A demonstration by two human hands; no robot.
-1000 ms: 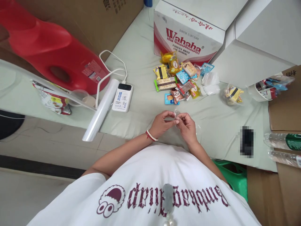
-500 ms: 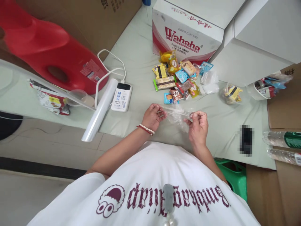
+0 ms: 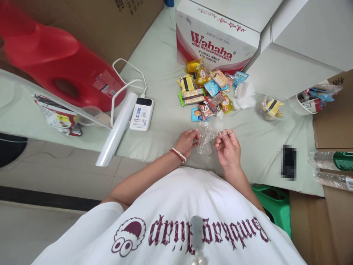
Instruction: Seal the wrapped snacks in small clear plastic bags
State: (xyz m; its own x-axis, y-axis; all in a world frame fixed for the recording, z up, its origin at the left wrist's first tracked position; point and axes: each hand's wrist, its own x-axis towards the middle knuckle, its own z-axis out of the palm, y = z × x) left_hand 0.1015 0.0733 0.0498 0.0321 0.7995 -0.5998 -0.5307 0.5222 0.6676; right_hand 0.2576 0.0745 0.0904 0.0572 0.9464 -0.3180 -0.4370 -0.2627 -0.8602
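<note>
A crumpled clear plastic bag [image 3: 206, 135] hangs between my hands, just above the pale green tablecloth. My left hand [image 3: 188, 142], with a beaded bracelet at the wrist, pinches its left edge. Its right edge is gripped between the thumb and fingers of my right hand [image 3: 228, 148]. Directly beyond the bag lies a pile of small wrapped snacks [image 3: 212, 88] in yellow, blue, green and brown packets. Crumpled clear plastic [image 3: 245, 96] rests at the pile's right side.
Behind the snacks stands a Wahaha carton [image 3: 215, 44]. On the left are a white power bank [image 3: 141, 115], a plastic film roll [image 3: 117, 129] and a large red jug [image 3: 63, 70]. A clear container of snacks [image 3: 271, 108] and a white cup [image 3: 306, 105] sit at right.
My hands have come closer together, the left one moving right. The bag, stretched taut between them before, is now slack and bunched.
</note>
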